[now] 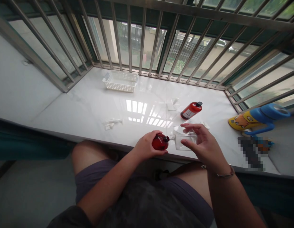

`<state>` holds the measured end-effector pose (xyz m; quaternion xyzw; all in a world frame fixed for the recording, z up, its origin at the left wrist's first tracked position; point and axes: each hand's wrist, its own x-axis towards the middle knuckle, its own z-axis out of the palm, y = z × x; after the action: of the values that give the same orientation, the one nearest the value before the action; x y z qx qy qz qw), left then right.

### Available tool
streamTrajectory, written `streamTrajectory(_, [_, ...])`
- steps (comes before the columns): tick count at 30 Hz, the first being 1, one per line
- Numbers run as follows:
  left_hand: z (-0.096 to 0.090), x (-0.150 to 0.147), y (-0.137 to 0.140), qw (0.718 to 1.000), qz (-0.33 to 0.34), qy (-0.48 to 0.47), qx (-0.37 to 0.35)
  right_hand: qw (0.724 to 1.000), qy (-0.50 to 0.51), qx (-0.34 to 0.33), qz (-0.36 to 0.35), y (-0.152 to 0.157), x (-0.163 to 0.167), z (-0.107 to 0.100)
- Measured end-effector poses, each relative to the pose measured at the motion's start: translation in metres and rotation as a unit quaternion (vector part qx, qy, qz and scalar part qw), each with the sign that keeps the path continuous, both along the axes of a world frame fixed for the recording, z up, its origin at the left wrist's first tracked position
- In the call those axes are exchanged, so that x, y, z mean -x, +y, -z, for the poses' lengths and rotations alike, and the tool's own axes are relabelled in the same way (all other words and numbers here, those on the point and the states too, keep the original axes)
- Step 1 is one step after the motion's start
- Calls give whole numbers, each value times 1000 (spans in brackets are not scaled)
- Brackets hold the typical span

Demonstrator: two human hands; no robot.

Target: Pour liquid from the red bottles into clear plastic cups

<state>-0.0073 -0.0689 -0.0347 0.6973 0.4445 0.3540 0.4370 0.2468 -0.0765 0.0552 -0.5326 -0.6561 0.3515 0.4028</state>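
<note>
From where I stand, a crumpled scrap (112,123) lies toward the left of the bench (77,106), nearer the front edge. A white basket (119,84) sits behind it, by the back edge under the bars. At the middle of the front edge, the left hand (145,145) is wrapped round a red bottle (159,143), its open neck tipped rightward. A small clear packet (172,105) lies farther back. The neck of a clear bottle (179,136) points left at the red one; I can't tell whether the two necks touch. Behind it is a capped bottle (191,110), also red, with a pale label. The right hand (207,145) pinches the clear bottle between thumb and curled fingers, just over the front edge. Near the bench's right edge is a yellow-and-blue tumbler (250,118), and by the front right corner something dark (251,153), blurred out.
</note>
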Motion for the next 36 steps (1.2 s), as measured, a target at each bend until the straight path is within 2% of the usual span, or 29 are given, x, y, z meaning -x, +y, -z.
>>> streamTrajectory(15, [3, 1, 0, 1000, 4, -1, -7, 999, -49, -2, -20, 5, -2, -2])
streamTrajectory(36, [3, 1, 0, 1000, 3, 3, -7, 997, -67, -8, -33, 7, 0, -9])
